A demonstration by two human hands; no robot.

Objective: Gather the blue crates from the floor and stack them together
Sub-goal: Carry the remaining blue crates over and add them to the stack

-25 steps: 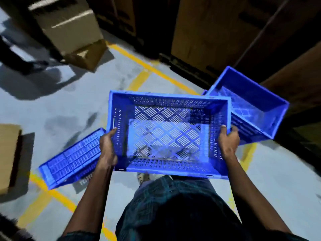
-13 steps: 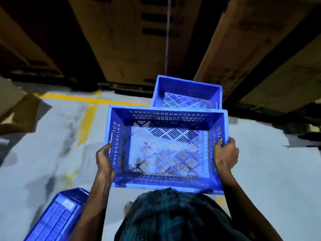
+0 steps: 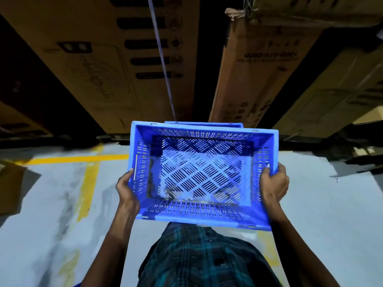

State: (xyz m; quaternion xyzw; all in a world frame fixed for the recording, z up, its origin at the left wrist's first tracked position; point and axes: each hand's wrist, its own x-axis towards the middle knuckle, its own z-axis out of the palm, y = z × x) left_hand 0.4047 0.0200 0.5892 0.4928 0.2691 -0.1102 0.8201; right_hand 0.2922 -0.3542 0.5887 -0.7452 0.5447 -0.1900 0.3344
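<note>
A: What fills the back of the scene?

B: Tall cardboard cartons [image 3: 116, 65] stand in a row at the far edge of the floor, with a second brown carton [image 3: 255, 65] to their right and a dark gap between them. A thin cord [image 3: 161, 59] hangs down in front of that gap.

A: And the floor?

B: Grey concrete floor [image 3: 51, 224], scuffed, marked with a yellow line [image 3: 78, 159] running across and another running toward you.

A: Where is the task's thing?

B: You hold the blue crate [image 3: 202, 216] in the air in front of your waist, open side up and tilted a little toward you, its slotted bottom in plain view. Just beyond its far rim, the edge of a second blue crate [image 3: 204, 123] shows low against the cartons; the held crate hides the rest of it.

A: The grip on each side?

B: Your left hand [image 3: 125, 188] grasps the crate's left end wall, thumb up along the outside. Your right hand [image 3: 274, 183] grasps the right end wall, fingers curled over the rim at the near corner.

A: Anything smaller?

B: Your plaid shirt [image 3: 203, 259] fills the bottom centre below the crate, and a flattened piece of cardboard [image 3: 10, 187] lies at the left edge of the floor
</note>
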